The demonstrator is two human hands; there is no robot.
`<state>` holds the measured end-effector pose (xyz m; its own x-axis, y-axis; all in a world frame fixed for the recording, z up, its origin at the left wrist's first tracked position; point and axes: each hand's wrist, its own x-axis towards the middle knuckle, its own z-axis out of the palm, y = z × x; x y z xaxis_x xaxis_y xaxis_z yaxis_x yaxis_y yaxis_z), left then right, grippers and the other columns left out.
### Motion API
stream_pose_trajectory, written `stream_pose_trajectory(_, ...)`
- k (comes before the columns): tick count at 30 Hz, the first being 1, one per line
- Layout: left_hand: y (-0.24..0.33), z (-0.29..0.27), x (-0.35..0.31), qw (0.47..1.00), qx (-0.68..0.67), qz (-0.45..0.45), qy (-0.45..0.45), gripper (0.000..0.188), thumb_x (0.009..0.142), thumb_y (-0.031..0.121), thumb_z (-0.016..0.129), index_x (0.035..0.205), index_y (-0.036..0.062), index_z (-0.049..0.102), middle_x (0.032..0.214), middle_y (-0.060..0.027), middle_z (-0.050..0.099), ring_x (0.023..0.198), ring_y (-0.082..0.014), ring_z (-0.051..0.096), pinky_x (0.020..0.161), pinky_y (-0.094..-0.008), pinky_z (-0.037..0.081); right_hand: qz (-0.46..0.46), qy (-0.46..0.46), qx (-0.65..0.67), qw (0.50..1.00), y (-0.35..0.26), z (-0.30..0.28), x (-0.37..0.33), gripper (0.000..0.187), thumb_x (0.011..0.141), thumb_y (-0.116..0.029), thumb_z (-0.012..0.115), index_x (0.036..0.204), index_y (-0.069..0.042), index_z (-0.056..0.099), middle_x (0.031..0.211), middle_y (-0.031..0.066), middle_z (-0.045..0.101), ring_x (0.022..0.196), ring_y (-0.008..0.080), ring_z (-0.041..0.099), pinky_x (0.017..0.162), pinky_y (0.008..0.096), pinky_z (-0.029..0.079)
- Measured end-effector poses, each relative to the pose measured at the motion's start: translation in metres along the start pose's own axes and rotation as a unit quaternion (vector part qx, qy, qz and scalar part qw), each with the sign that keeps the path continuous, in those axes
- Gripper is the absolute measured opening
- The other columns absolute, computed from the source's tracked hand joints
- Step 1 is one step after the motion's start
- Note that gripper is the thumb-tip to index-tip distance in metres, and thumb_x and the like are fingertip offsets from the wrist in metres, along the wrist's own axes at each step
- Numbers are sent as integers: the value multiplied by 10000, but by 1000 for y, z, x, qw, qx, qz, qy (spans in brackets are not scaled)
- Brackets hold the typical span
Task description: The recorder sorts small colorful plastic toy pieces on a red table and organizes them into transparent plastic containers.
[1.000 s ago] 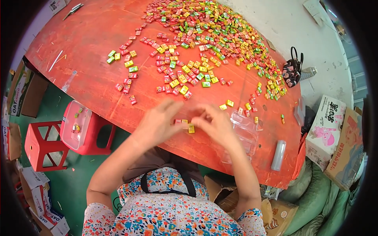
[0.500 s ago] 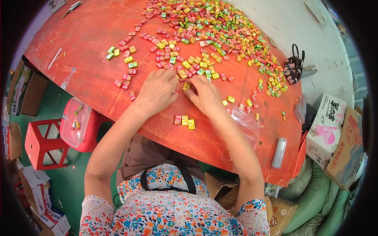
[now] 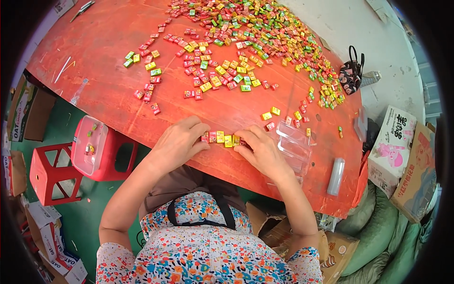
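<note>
A short row of small red and yellow boxes (image 3: 220, 137) lies near the table's front edge, between my two hands. At its left end, my left hand (image 3: 179, 144) has thumb and fingers closed around a small red box (image 3: 205, 137). On the other end, my right hand (image 3: 261, 150) pinches a yellow box (image 3: 236, 140) and a red one, partly hidden by the fingers. Farther out lie loose red, yellow and green boxes (image 3: 220, 70), with a large heap of the same kind (image 3: 265, 31) behind them. Just right of my right hand is a clear plastic tray (image 3: 294, 154) with compartments.
A clear plastic cylinder (image 3: 336, 176) lies on the red table (image 3: 113, 90) at the right. A dark patterned bag (image 3: 350, 78) stands by the wall. At the left are a red stool (image 3: 54, 173) and a clear-lined tub (image 3: 87, 146); cartons (image 3: 392, 146) stand at the right.
Both hands have come back from the loose boxes toward the table's front edge and moved apart. More boxes now flank the small group of three there.
</note>
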<state>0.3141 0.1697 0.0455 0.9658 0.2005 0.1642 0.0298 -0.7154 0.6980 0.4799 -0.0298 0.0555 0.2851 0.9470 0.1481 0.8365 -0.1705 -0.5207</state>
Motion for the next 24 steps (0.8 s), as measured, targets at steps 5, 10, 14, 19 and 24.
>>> stream_pose_trajectory(5, 2, 5, 0, 1000, 13, 12, 25, 400, 786, 165, 762, 1133, 16, 631, 978, -147, 577, 872, -352, 630, 751, -436, 523, 22, -3, 9, 1000, -6, 1, 5, 321, 824, -121, 732, 1114, -25, 632, 1008, 134, 599, 919, 333, 623, 785, 410, 521)
stream_pose_trajectory(10, 3, 7, 2, 1000, 9, 0, 20, 364, 778, 163, 771, 1088, 10, 658, 959, -144, 580, 853, -338, 636, 737, -424, 524, 16, 3, 18, 1000, -6, 5, 7, 327, 819, -127, 731, 1116, -30, 637, 1012, 127, 604, 932, 323, 623, 802, 412, 516)
stream_pose_trajectory(14, -2, -7, 8, 998, -35, -1, 50, 391, 778, 125, 783, 1125, -7, 663, 916, -120, 601, 777, -259, 635, 696, -352, 521, 20, 3, 8, 1000, -5, 5, 4, 332, 817, -139, 734, 1116, -32, 638, 1019, 129, 606, 936, 327, 622, 800, 413, 516)
stream_pose_trajectory(19, -1, -8, 42, 992, -25, 20, 120, 531, 775, 142, 792, 1257, 23, 603, 1067, -131, 613, 872, -266, 642, 767, -349, 535, 41, -12, 19, 999, -11, 5, 7, 355, 806, -149, 745, 1120, -29, 634, 1023, 140, 599, 957, 344, 612, 806, 417, 514)
stream_pose_trajectory(24, 3, 2, 24, 994, 80, 60, 50, 631, 742, 319, 806, 1266, 47, 581, 1193, -149, 585, 1107, -347, 574, 904, -452, 499, 29, 4, 35, 999, -8, 3, 4, 380, 798, -143, 754, 1137, -22, 632, 1030, 144, 599, 963, 339, 611, 820, 408, 510)
